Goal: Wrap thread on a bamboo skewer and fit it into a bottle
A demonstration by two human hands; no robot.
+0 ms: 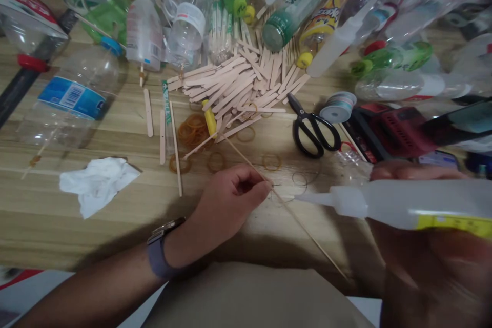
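My left hand [230,202] pinches a thin wooden skewer [303,225] between thumb and fingers, low over the table's front part. The skewer runs diagonally from the stick pile down toward my lap. A fine dark wire or thread [300,179] loops beside the pinch. On the right, my right hand [430,251] grips a translucent squeeze bottle [388,202] with a yellow label, held on its side. Its narrow nozzle points left, close to the skewer and my left fingertips. Whether any liquid leaves the tip, I cannot tell. Part of the right hand is blurred.
Behind lie a heap of flat wooden sticks [230,79], rubber bands [194,130], black scissors [313,130] and a wire spool [338,107]. A red-and-black power tool [395,130] sits at right. Plastic bottles [73,95] crowd the back and left, near a crumpled tissue [100,182].
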